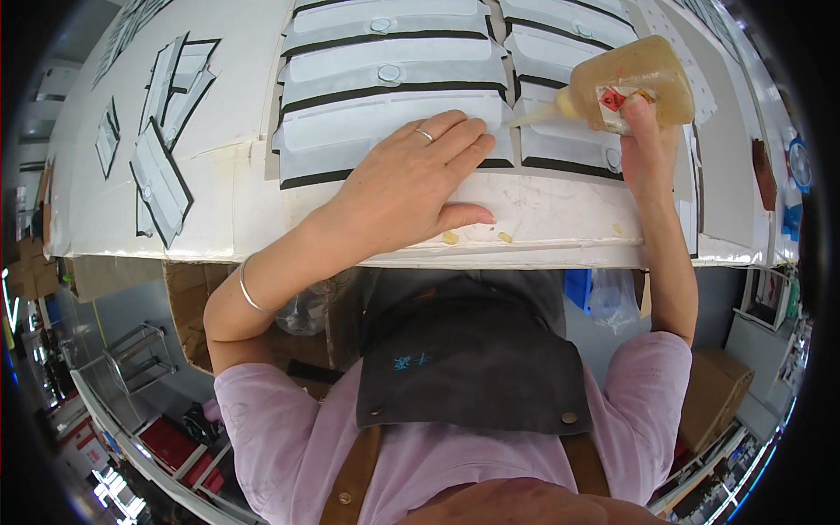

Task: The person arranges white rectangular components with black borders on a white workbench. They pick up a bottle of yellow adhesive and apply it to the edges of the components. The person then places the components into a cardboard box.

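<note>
My left hand [398,188] lies flat on the nearest pale grey-blue panel [324,144] of the left column, fingers stretched out, a ring on one finger. That panel has black edging along its long side. In my right hand [649,157] is a squeeze bottle [652,74] of yellowish liquid, tilted on its side with the thumb on its label. Its thin nozzle points left, close to the right end of the panel under my left hand. Whether the tip touches the panel I cannot tell. Beneath the bottle lies another black-edged panel [560,144].
More such panels [385,44] lie in two overlapping columns on the white table [236,201]. A loose pile of panels [162,179] sits at the left. Small yellow bits [451,237] dot the front edge. A brown strip [764,175] stands at the far right.
</note>
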### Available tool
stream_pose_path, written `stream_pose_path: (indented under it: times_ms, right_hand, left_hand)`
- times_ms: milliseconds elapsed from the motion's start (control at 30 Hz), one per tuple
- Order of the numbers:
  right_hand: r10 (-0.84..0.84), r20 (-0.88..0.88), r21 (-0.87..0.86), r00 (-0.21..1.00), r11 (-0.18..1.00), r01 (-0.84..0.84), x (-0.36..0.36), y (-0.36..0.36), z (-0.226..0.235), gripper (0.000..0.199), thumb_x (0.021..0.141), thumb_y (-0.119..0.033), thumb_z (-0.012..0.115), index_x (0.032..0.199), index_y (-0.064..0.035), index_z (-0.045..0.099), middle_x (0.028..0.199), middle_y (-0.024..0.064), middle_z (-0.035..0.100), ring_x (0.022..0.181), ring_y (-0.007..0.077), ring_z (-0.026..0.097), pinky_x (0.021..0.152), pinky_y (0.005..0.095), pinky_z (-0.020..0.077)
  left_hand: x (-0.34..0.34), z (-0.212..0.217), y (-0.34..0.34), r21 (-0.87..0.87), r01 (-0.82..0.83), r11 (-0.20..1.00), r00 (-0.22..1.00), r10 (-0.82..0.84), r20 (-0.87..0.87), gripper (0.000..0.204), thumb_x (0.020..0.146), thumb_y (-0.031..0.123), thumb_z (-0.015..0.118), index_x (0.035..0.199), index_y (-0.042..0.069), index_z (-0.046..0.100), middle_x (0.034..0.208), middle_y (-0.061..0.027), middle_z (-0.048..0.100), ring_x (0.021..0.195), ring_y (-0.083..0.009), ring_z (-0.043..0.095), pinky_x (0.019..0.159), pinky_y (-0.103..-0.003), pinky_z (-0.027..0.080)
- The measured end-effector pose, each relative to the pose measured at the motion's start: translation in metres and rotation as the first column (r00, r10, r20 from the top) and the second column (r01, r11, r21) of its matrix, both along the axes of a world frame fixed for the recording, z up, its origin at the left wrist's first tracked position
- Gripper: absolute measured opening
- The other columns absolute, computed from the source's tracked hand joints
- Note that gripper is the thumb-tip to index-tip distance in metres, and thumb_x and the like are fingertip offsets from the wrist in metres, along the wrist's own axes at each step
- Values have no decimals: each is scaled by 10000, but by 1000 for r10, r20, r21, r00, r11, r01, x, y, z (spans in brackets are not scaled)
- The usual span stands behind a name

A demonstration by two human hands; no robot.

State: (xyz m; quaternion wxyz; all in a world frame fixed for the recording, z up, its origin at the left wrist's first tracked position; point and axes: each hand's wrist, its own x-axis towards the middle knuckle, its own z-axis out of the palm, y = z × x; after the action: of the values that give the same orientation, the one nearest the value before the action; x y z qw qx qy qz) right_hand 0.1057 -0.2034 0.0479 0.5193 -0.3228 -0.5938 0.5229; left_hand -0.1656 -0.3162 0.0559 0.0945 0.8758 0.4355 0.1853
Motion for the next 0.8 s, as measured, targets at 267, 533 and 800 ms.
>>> stream_pose_path:
  times_ms: [267, 533, 800]
  right_hand:
    - [38, 35, 0, 999, 999, -38, 12, -5, -6, 540, 847, -289, 756, 1255, -13, 535, 1145, 60, 599, 1054, 142, 555, 901, 313, 455]
    - [105, 214, 315, 971, 934, -170, 11, 24, -1, 597, 829, -281, 766, 1295, -9, 510, 1243, 95, 588, 1178, 211, 543, 967, 371, 479]
    - [-149, -221, 638, 964, 725, 258, 0, 70, 65, 397, 966, -209, 565, 1328, -61, 496, 1272, 93, 582, 1236, 231, 539, 981, 501, 506]
  left_hand:
    - [-5, 1, 8, -33, 43, 999, 999, -42, 21, 685, 785, 477, 725, 1265, 17, 556, 1318, -181, 525, 1239, -377, 488, 1014, -441, 435]
    - [-8, -3, 7, -28, 38, 999, 999, -37, 38, 664, 784, 467, 735, 1249, 24, 566, 1322, -188, 519, 1236, -382, 491, 1010, -450, 438]
    - [-13, -3, 8, -51, 60, 997, 997, -57, 59, 634, 807, 454, 719, 1239, 15, 566, 1321, -182, 519, 1234, -372, 493, 1006, -447, 438]
